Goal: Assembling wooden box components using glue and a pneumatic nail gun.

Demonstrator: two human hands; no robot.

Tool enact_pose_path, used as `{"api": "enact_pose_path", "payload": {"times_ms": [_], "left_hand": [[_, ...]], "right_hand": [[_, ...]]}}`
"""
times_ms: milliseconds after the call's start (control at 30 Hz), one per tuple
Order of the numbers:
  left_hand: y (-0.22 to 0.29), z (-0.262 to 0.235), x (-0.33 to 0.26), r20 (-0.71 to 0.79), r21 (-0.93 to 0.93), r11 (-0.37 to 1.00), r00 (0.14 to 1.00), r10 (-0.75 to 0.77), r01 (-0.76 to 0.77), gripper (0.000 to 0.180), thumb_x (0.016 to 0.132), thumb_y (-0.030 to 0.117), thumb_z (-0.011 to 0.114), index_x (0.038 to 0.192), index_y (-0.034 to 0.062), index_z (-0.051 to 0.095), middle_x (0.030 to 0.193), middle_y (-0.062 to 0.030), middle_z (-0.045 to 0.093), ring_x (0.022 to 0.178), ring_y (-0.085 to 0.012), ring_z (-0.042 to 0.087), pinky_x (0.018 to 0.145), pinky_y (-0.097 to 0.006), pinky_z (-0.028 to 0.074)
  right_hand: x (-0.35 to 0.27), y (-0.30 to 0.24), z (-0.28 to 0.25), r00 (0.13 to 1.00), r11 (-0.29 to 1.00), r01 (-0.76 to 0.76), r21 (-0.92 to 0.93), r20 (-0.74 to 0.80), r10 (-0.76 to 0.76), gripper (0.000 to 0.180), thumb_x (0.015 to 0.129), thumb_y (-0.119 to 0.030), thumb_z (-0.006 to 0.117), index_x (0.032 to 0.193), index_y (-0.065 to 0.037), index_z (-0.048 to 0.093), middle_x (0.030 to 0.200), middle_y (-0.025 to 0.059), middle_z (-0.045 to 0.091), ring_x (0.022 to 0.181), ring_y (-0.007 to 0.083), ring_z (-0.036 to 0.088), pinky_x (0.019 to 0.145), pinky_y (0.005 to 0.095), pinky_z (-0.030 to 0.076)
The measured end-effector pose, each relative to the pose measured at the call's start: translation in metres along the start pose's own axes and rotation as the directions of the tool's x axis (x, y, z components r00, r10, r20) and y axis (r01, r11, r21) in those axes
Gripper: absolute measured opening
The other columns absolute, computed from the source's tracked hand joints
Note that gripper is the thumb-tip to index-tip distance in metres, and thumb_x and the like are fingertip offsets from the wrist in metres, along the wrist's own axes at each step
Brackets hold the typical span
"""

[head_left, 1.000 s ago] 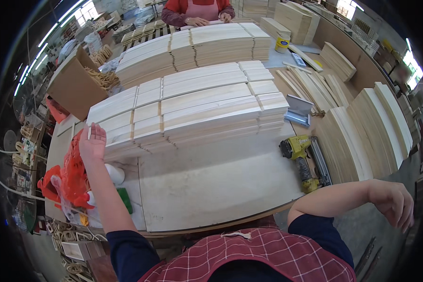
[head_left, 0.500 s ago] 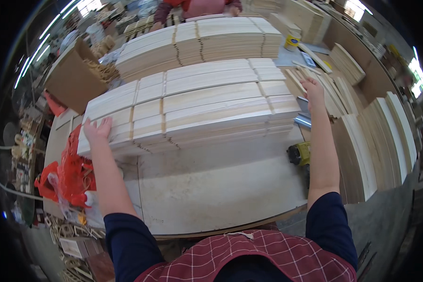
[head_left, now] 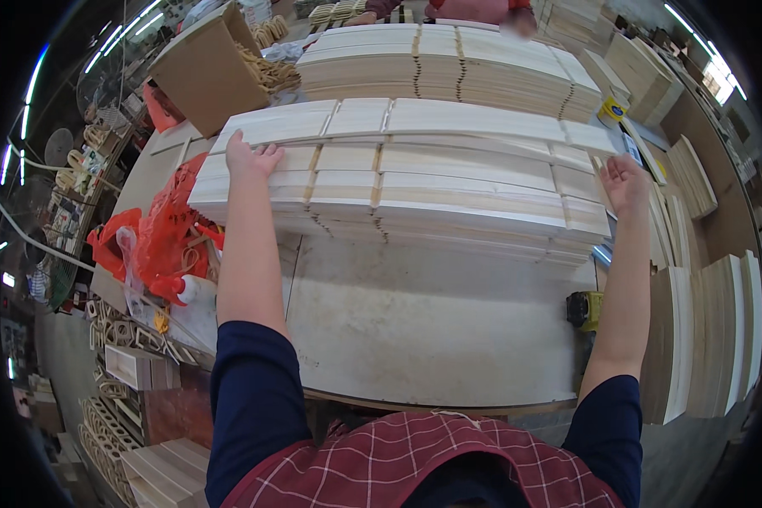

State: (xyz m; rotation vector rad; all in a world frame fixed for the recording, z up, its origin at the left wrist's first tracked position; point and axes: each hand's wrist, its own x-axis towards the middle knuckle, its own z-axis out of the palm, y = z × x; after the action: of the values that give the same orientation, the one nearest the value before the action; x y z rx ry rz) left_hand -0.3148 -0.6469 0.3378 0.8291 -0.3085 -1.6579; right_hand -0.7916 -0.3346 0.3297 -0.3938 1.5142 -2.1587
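A long stack of pale wooden boards [head_left: 474, 190] lies across the table in front of me, in several rows with narrow gaps across them. My left hand [head_left: 252, 161] rests at the stack's left end, fingers apart, against the front edge of the farthest top board [head_left: 474, 118]. That board sits a little tilted, with a dark gap along its near edge. Beyond the stack's right end, my right hand [head_left: 626, 184] is beside the board ends, its fingers loosely bent and apart. I cannot make out anything held in it.
A second board stack [head_left: 449, 72] stands behind, with a person [head_left: 474, 10] beyond it. Red plastic bags [head_left: 165, 229] and a white bottle [head_left: 196, 290] lie left. A yellow-and-black power tool [head_left: 583, 311] and upright boards [head_left: 707, 330] are at right, near a yellow tub [head_left: 613, 110].
The view has shifted left, so the stack appears farther right. My left hand has moved from the nearer rows to the far row. My right hand has come nearer, and its fingers have loosened.
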Motion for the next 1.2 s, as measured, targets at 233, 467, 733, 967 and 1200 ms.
{"api": "enact_pose_path", "payload": {"times_ms": [233, 467, 733, 967, 1200], "left_hand": [[-0.018, 0.017, 0.013, 0.036, -0.23, 0.971, 0.998, -0.058, 0.065, 0.052, 0.083, 0.023, 0.048, 0.123, 0.0022, 0.024, 0.127, -0.0196, 0.026, 0.116, -0.0322, 0.032, 0.094, -0.047, 0.032], [-0.016, 0.007, 0.036, 0.265, -0.093, 0.995, 0.963, 0.058, -0.034, 0.023, 0.076, 0.007, 0.055, 0.095, -0.0043, 0.048, 0.093, -0.0143, 0.056, 0.086, -0.0268, 0.057, 0.074, -0.038, 0.051], [-0.05, 0.026, -0.109, 0.634, -0.05, 0.998, 0.774, 0.005, 0.035, 0.035, 0.081, 0.01, 0.044, 0.114, -0.0026, 0.041, 0.103, -0.0164, 0.054, 0.091, -0.0277, 0.056, 0.075, -0.041, 0.05], [-0.067, -0.008, -0.193, 0.763, 0.1, 0.993, 0.645, -0.041, -0.055, 0.056, 0.086, 0.014, 0.038, 0.134, 0.0168, 0.01, 0.121, -0.0199, 0.04, 0.103, -0.0334, 0.049, 0.078, -0.049, 0.047], [-0.075, -0.031, -0.22, 0.72, 0.178, 0.983, 0.687, -0.098, -0.046, 0.052, 0.085, 0.01, 0.036, 0.132, 0.0165, 0.014, 0.122, -0.0229, 0.038, 0.107, -0.0364, 0.045, 0.08, -0.051, 0.046]], "right_hand": [[-0.018, -0.03, 0.04, 0.982, 0.666, 0.036, 0.745, 0.099, -0.163, 0.031, 0.069, -0.001, 0.058, 0.096, 0.005, 0.044, 0.095, 0.0154, 0.047, 0.087, 0.0259, 0.047, 0.084, 0.0424, 0.04], [-0.071, -0.013, 0.083, 0.904, 0.665, -0.068, 0.744, 0.328, -0.274, 0.049, 0.072, -0.016, 0.06, 0.114, 0.0, 0.039, 0.113, 0.0172, 0.043, 0.111, 0.0339, 0.037, 0.095, 0.0494, 0.028], [-0.142, 0.018, 0.104, 0.855, 0.715, -0.171, 0.677, 0.463, -0.234, 0.043, 0.079, -0.006, 0.045, 0.12, -0.01, 0.034, 0.121, 0.0229, 0.039, 0.111, 0.0365, 0.04, 0.089, 0.0506, 0.038], [-0.191, 0.016, 0.092, 0.721, 0.826, -0.263, 0.499, 0.67, -0.176, 0.046, 0.08, -0.001, 0.036, 0.124, -0.008, 0.026, 0.123, 0.0265, 0.035, 0.109, 0.0381, 0.043, 0.082, 0.0505, 0.045], [-0.216, 0.019, 0.073, 0.762, 0.887, -0.274, 0.373, 0.646, -0.036, 0.05, 0.079, 0.0, 0.036, 0.126, -0.007, 0.023, 0.12, 0.0243, 0.04, 0.105, 0.0358, 0.047, 0.079, 0.0477, 0.048]]}}
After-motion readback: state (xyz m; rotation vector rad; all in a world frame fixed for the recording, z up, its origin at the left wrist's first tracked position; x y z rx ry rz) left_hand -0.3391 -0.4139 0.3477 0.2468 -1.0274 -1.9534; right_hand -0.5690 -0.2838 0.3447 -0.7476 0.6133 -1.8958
